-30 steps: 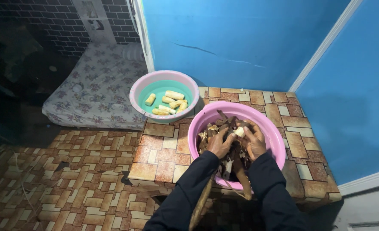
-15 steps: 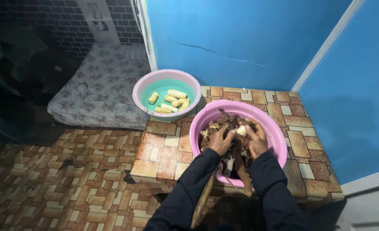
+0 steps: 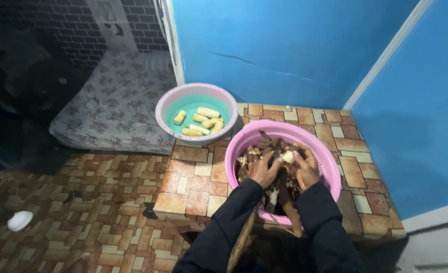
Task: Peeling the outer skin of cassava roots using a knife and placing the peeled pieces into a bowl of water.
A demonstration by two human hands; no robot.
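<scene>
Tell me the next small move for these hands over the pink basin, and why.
Probably carry the pale peeled piece, held between the left hand and right hand, across to the teal basin. It looks bare of skin, the pink basin holds mostly brown peelings, and similar peeled pieces already lie in the other.

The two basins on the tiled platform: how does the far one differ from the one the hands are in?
The far basin has a teal inside and holds a few pale peeled pieces; the near basin is pink inside and heaped with dark brown peelings. The far one looks smaller and overhangs the platform's back-left corner; the near one sits at the front edge. Both hands, left hand and right hand, work in the near one only. Both are round, with pinkish rims.
</scene>
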